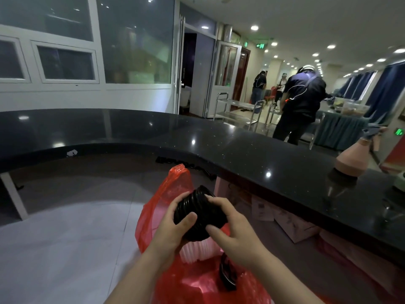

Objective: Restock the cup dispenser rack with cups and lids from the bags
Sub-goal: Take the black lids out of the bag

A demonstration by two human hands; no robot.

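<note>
A stack of black lids (200,210) is held above an open red plastic bag (175,194) near the bottom middle. My left hand (175,224) grips the stack from the left, thumb on top. My right hand (228,224) grips it from the right, fingers over the rim. Below the stack, a row of white cups (197,249) shows inside the bag. More black lids (226,275) lie lower in the bag. No dispenser rack is in sight.
A curved black counter (241,145) runs across in front, with a pink spray bottle (355,156) on its right part. Cardboard boxes (291,222) sit under the counter. A person in dark clothes (302,104) stands beyond it, near metal trolleys (238,110).
</note>
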